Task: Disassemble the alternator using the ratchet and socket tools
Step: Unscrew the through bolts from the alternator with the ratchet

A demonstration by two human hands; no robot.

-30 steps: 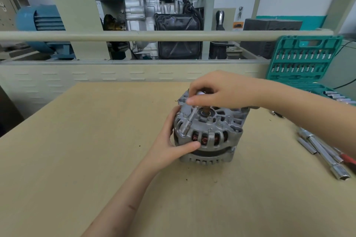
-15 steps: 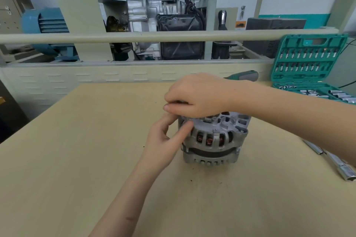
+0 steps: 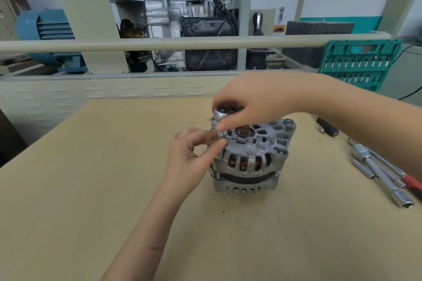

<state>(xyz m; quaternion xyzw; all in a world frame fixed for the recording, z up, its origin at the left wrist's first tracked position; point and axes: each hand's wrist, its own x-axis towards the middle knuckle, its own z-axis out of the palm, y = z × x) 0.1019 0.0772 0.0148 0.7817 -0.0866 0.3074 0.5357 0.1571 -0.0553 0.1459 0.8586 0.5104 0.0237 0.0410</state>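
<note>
Tan workbench (image 3: 96, 189) carries the alternator (image 3: 251, 157) upright at centre. At its 10 o'clock edge the right hand (image 3: 255, 100) curls its fingers round a ratchet head (image 3: 220, 114), while the left hand (image 3: 194, 155) pinches the knurled socket (image 3: 220, 134) below. Loose sockets (image 3: 383, 173) lie at 3 o'clock.

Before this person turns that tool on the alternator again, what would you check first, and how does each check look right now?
1. Alternator sits flat on the table: ok.
2. Right hand grips the ratchet head: ok.
3. Left hand pinches the socket under the ratchet: ok.
4. Socket seated squarely on its bolt: cannot tell, fingers hide it.
5. Alternator braced against twisting: not ok, neither hand holds the housing.
6. Spare sockets lie close by on the right: ok.
</note>
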